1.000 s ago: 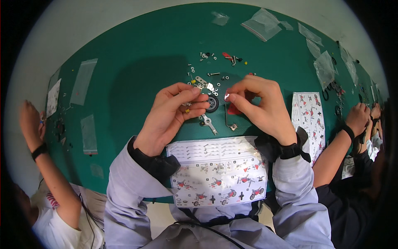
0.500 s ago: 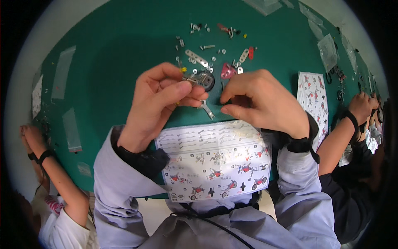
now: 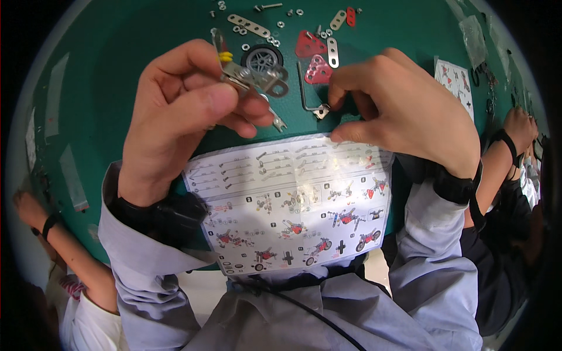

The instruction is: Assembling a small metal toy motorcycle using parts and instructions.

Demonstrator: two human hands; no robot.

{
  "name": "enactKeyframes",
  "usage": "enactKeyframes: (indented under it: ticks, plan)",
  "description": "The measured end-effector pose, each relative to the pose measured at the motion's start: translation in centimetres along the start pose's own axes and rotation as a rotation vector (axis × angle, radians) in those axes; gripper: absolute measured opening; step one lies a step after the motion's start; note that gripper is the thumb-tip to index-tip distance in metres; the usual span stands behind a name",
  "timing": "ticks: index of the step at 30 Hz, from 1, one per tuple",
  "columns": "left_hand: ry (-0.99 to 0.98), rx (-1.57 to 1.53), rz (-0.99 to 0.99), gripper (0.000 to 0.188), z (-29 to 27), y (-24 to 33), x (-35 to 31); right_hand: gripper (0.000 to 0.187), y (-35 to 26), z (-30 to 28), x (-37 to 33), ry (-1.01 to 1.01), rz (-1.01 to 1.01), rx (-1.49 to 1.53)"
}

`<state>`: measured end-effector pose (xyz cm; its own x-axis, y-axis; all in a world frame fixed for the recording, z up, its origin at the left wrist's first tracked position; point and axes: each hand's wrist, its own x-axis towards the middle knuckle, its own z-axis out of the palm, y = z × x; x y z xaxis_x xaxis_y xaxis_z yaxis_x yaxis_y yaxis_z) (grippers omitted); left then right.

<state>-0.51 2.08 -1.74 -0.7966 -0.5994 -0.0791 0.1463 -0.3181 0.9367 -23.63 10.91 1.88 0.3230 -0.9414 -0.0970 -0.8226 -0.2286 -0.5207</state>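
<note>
My left hand (image 3: 181, 105) pinches a small metal assembly (image 3: 249, 76) of perforated plates with a yellow piece on it, raised above the table. My right hand (image 3: 398, 102) is curled low over the green tabletop, thumb and forefinger apart, with nothing visible between them. Its forefinger is close to a small metal bracket (image 3: 321, 112) and an L-shaped hex key (image 3: 302, 86); whether it touches the bracket I cannot tell. A black-tyred wheel (image 3: 261, 60) lies behind the assembly. Partly hidden by my left fingers is a small flat wrench (image 3: 279, 123).
A printed instruction sheet (image 3: 287, 205) lies in front of me. Farther back are red triangular plates (image 3: 310, 44), a perforated strip (image 3: 249, 26), and several nuts and screws. Another person's hand (image 3: 518, 126) is at the right, and another (image 3: 29, 207) at the left.
The view has come closer to the table. My left hand has shifted left with the assembly, uncovering the wheel. The hex key and small bracket beside my right hand show more plainly.
</note>
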Motion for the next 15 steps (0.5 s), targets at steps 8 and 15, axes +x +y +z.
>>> enactKeyframes:
  ticks: [8, 15]
  plan:
    - [-0.026, -0.031, -0.015, 0.029, 0.0, 0.1, -0.1, 0.018, 0.2, 0.4, 0.7, -0.189, -0.063, 0.036]
    - [-0.107, -0.115, -0.013, 0.021, -0.7, 0.1, -0.1, 0.026, 0.0, -0.5, 0.5, -0.160, 0.006, 0.085]
